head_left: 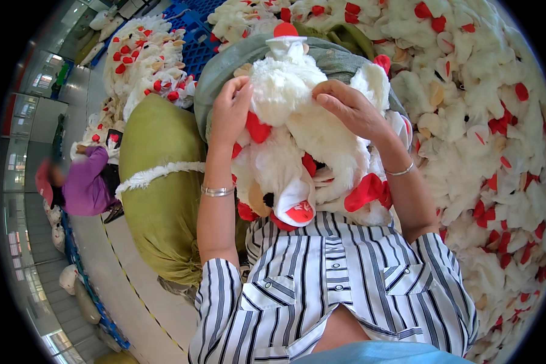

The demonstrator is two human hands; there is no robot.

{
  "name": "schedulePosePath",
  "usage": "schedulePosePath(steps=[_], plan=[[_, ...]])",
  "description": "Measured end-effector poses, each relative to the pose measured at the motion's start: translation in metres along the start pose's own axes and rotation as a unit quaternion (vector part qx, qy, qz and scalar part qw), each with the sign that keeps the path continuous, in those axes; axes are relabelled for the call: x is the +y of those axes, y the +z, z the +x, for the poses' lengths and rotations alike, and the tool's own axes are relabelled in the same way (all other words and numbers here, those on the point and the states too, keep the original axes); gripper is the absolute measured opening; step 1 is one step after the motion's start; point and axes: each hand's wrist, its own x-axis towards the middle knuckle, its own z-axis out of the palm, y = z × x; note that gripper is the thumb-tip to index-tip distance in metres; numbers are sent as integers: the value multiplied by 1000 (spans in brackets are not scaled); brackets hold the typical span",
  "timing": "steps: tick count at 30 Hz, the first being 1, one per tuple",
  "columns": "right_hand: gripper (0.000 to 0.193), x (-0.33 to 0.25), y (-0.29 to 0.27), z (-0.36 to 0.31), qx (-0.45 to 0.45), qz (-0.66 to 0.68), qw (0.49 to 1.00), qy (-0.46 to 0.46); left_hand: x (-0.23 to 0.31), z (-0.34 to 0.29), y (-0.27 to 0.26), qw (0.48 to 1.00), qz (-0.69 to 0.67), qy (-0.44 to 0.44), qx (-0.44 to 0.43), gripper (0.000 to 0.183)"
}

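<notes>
In front of my chest is a white fluffy plush skin (285, 87), limp and unstuffed, with a red-topped white tip at its far end. My left hand (232, 108) is closed at its left edge, fingertips bent into the fur. On its right side my right hand (349, 108) pinches the fur between thumb and fingers. More white plush skins (279, 158) with red, tan and black parts lie beneath it, against my striped shirt. They fill the mouth of a grey-green sack (209, 79), whose rolled rim shows behind and beside my hands. What the curled fingertips press on is partly hidden.
A full olive-green sack (158, 200) stands at my left, a white furry strip (158, 175) across it. Heaps of plush skins (485, 145) spread along the right and back. Blue pallets (194, 36) lie behind. Far left, another person in purple (88, 182) bends over white plush pieces.
</notes>
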Motion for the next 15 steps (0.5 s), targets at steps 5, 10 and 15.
schedulePosePath(steps=[5,10,15], plan=[[33,1,1,-21,65,-44,997,-7,25,-46,-17,991,-81,-32,97,26],[43,-41,21,-4,65,-196,964,-166,-16,-71,-40,991,2,-75,107,34],[39,-30,66,25,-14,-339,912,-229,-39,-96,-52,976,71,-196,55,38]])
